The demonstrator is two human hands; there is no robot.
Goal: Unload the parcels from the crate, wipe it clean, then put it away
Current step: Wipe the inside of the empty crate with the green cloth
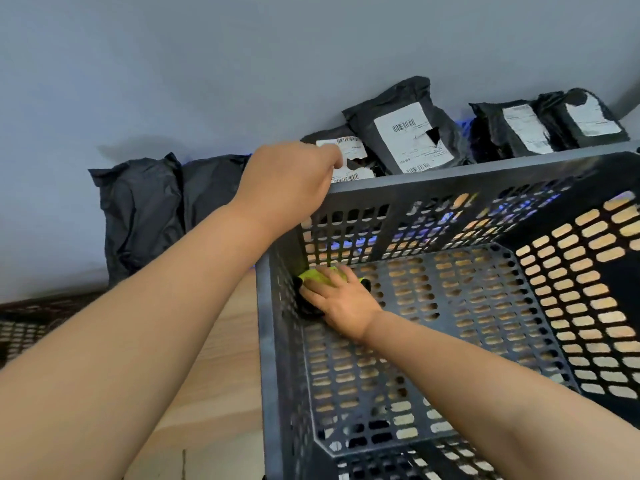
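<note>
A dark grey perforated plastic crate (467, 174) stands on a light wooden surface and fills the right half of the view; nothing but a cloth lies inside it. My left hand (287, 188) grips the crate's far left corner at the rim. My right hand (337, 299) is down inside, fingers spread flat on a yellow-green and black cloth (317, 277) pressed into the floor's far left corner. Several black parcels (408, 133) with white labels lean against the wall behind the crate.
Two more black bags (138, 216) without visible labels stand against the wall at the left. Part of another perforated crate (27, 327) shows at the left edge. The wooden surface (214, 375) runs along the crate's left side. A grey wall rises behind.
</note>
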